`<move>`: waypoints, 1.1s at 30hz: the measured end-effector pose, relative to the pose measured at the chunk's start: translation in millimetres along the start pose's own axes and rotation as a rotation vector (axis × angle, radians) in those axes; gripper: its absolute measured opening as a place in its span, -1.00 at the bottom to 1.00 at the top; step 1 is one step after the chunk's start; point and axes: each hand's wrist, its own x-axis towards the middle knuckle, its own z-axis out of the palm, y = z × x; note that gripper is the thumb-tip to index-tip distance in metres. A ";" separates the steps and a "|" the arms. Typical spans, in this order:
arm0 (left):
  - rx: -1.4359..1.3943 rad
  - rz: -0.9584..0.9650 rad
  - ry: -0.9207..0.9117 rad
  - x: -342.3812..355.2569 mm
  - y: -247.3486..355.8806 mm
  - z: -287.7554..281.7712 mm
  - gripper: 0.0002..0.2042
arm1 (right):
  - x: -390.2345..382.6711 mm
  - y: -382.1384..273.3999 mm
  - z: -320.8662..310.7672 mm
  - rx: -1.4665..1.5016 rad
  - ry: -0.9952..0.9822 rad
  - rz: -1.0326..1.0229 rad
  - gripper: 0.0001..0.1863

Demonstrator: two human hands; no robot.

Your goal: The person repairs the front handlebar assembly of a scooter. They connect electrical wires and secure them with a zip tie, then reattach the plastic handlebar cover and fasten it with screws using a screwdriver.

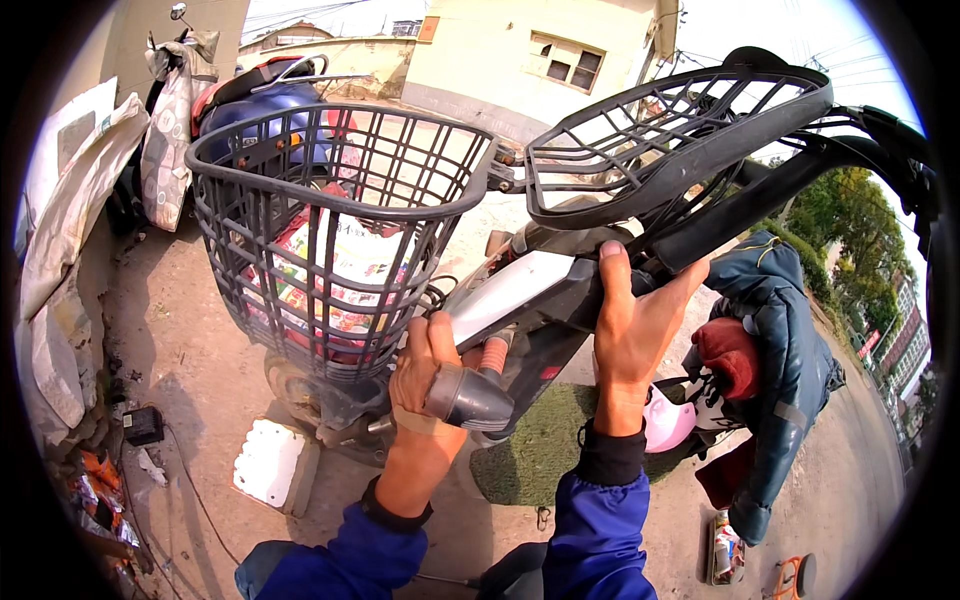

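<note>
An electric scooter stands before me with a white and black plastic panel (pixel 515 292) at its front. My left hand (pixel 422 375) has its fingers curled at the panel's lower left end, beside a dark rounded cap (pixel 470 398) and a reddish ribbed tube (pixel 493 354). My right hand (pixel 635 335) presses its thumb on the panel's black end; its other fingers are partly hidden behind. Left of the panel is a black plastic basket (pixel 330 213) holding a colourful printed bag (pixel 345 262). Its slatted lid (pixel 680 135) is swung open to the right.
A green mat (pixel 535 455) covers the footboard. Right of it are a pink helmet (pixel 668 420), a dark padded cover (pixel 785 350) and a small box of items (pixel 726 548). A white foam block (pixel 272 462) and a black adapter (pixel 143 425) with a cord lie left. A blue scooter (pixel 265 112) stands behind.
</note>
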 end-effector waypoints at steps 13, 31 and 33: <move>-0.063 -0.036 -0.033 4.1 4.5 -6.1 -0.41 | -6.0 11.9 -14.9 0.125 -0.159 -0.031 0.29; 0.102 0.416 0.031 4.9 -2.2 -15.2 -0.70 | -42.1 54.8 -5.4 0.664 -0.137 0.248 0.34; 0.035 0.385 0.007 5.2 -1.9 -14.1 -0.66 | -40.6 62.6 -2.2 0.745 -0.144 0.209 -0.09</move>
